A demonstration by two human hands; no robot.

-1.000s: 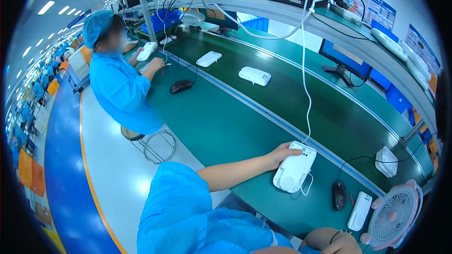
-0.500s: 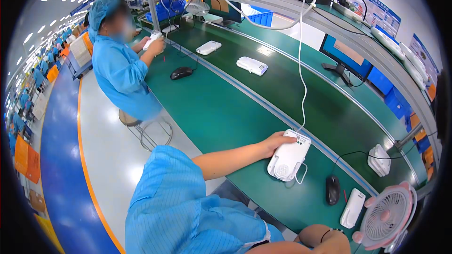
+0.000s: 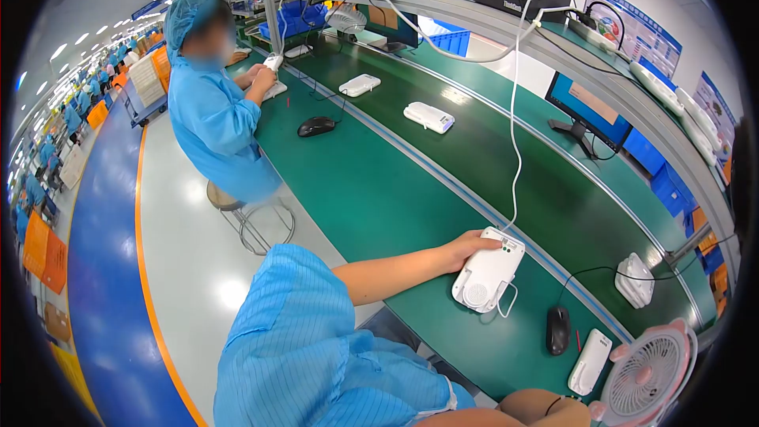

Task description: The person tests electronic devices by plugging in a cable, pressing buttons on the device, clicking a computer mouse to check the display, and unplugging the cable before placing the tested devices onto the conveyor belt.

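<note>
My left hand (image 3: 472, 251) grips the upper left edge of a white device (image 3: 485, 278) on the green bench. My thumb lies on its face near small dark round spots. The device has a round speaker-like grille and a wire loop at its lower side. A white cable (image 3: 515, 150) hangs from above and reaches its top edge. At the bottom edge, my right hand (image 3: 573, 411) is only partly in view beside a dark wrist band, its fingers hidden. Nearby are a black mouse (image 3: 557, 330) and a slim white unit (image 3: 590, 361).
A pink-and-white fan (image 3: 644, 372) stands at the right front. White devices (image 3: 429, 117) lie on the dark green belt (image 3: 474, 154), with stacked white parts (image 3: 635, 280) farther right. A co-worker in blue (image 3: 212, 111) handles a white device at left. A monitor (image 3: 589, 111) stands behind the belt.
The whole view has shifted slightly. My left hand keeps its hold on the white device, which stays in place. The co-worker's hands and white device have moved lower, toward the bench.
</note>
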